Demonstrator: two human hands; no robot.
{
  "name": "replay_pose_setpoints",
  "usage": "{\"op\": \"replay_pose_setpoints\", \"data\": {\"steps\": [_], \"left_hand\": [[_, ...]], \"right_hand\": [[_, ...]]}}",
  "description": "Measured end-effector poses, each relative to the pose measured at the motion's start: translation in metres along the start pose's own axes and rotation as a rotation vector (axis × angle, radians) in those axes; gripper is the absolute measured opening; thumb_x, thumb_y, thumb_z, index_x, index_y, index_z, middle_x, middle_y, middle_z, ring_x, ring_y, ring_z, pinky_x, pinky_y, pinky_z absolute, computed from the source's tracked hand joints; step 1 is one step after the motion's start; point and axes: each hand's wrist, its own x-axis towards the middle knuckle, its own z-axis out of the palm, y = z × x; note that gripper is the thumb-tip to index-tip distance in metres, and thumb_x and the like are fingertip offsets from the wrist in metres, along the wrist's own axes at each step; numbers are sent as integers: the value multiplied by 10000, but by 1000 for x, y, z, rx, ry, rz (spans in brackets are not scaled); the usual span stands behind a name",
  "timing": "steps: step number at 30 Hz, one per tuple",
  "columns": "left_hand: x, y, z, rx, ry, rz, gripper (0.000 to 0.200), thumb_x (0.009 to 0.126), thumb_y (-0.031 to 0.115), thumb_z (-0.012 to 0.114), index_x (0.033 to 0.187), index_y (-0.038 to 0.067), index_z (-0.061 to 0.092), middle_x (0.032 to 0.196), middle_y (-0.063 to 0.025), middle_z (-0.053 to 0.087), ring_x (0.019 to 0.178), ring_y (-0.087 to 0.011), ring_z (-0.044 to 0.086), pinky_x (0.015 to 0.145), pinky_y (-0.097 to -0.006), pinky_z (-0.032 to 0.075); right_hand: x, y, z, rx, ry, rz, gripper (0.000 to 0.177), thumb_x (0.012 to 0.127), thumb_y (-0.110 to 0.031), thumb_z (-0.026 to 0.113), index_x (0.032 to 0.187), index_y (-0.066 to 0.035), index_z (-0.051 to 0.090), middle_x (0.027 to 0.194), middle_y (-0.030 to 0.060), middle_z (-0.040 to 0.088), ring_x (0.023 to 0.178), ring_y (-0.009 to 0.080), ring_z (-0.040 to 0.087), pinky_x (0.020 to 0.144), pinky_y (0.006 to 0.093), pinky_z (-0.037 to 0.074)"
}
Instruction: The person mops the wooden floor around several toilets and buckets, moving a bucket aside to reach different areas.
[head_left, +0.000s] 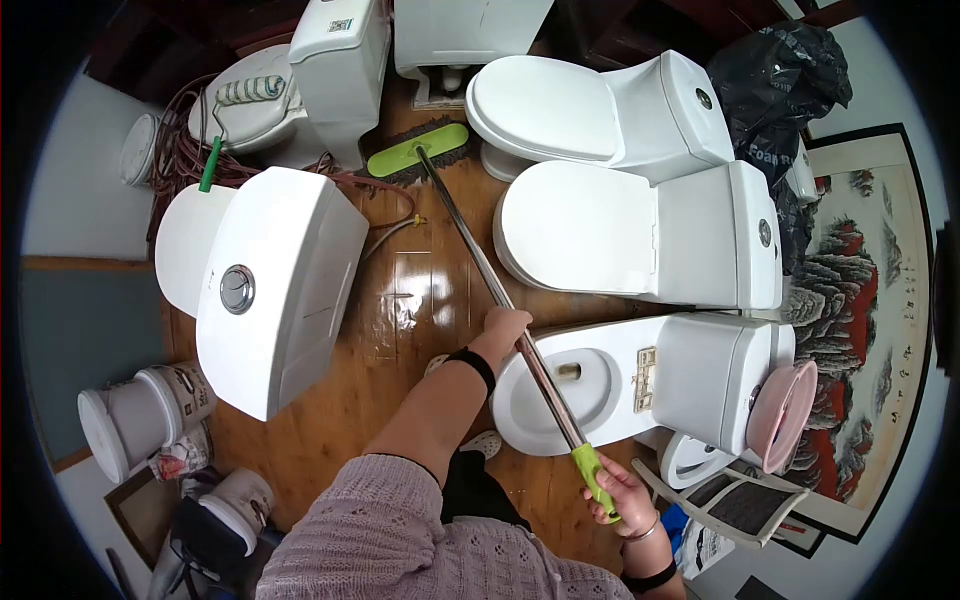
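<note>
Knit sleeve (375, 505) is filling 7 o'clock, left hand (507, 325) and right hand (624, 493) are gripping the mop (487, 267), likely handling light, stiff and slick, surest by green grip (588, 463), mop head (405, 155) resting at 11 o'clock.

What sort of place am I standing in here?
Probably a storeroom, perhaps a showroom's back room, for bathroom fixtures: several white toilets crowd the wooden floor, with a coiled hose and buckets along one side.
</note>
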Motion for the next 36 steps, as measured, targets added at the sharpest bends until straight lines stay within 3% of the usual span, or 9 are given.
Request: {"op": "replay_pose_setpoints", "data": {"steps": [3,5,7,11,18,19,21,30,36], "left_hand": [[-48,-12,-16,214,-95,-67,259,656,107,541,773,-113,469,625,-166,509,516,-240,544,418,-327,470],[-72,-38,-14,174,-156,-61,276,650,131,555,752,-117,491,614,-162,523,496,-222,544,399,-309,468],[-95,-65,1,190,-182,-39,302,657,148,553,789,-114,478,630,-153,529,486,-216,541,386,-301,463],[-126,-119,40,142,-154,-56,316,637,190,567,675,-112,482,539,-148,518,433,-227,532,357,-306,440],[-98,-52,21,182,-195,-82,293,646,174,553,697,-107,485,601,-146,522,488,-222,544,390,-305,453],[-91,-39,18,189,-193,-87,289,660,158,555,755,-106,486,654,-146,525,530,-212,548,420,-309,464],[-73,-17,13,131,-188,-64,293,655,149,556,756,-115,482,649,-150,519,556,-223,551,439,-317,469],[22,78,-37,200,-36,67,231,650,136,564,725,-62,472,608,-109,487,470,-208,504,378,-327,415],[48,29,-51,244,45,145,166,658,95,557,683,-46,474,582,-114,494,446,-211,508,346,-300,413]], "right_hand": [[-6,49,-12,-39,-10,4,403,778,-181,436,1162,-161,314,672,61,478,436,98,416,352,190,310],[-22,76,-24,98,47,38,394,777,-138,429,1155,-99,323,729,69,485,518,124,453,393,210,343],[-42,107,-70,-221,102,-84,417,761,-142,452,1155,-96,323,731,75,480,546,133,460,396,210,346],[-101,76,-62,-421,203,-51,391,766,-125,447,1139,-67,345,826,74,486,681,127,454,530,205,346],[-86,26,-26,-581,169,-142,349,775,-95,439,1111,-16,383,992,72,495,916,116,443,764,197,346],[-76,25,-27,-579,170,-144,349,775,-95,439,1111,-16,383,992,72,495,916,116,443,764,197,346],[-44,29,-32,72,72,56,434,756,-177,461,1156,-96,313,709,72,471,505,127,448,371,197,327],[59,-32,48,107,-137,78,371,788,-194,412,1144,-153,314,647,47,449,412,97,380,339,185,300],[70,20,47,29,-162,7,346,803,-195,384,1136,-141,308,645,34,432,418,97,383,347,186,317]]}}
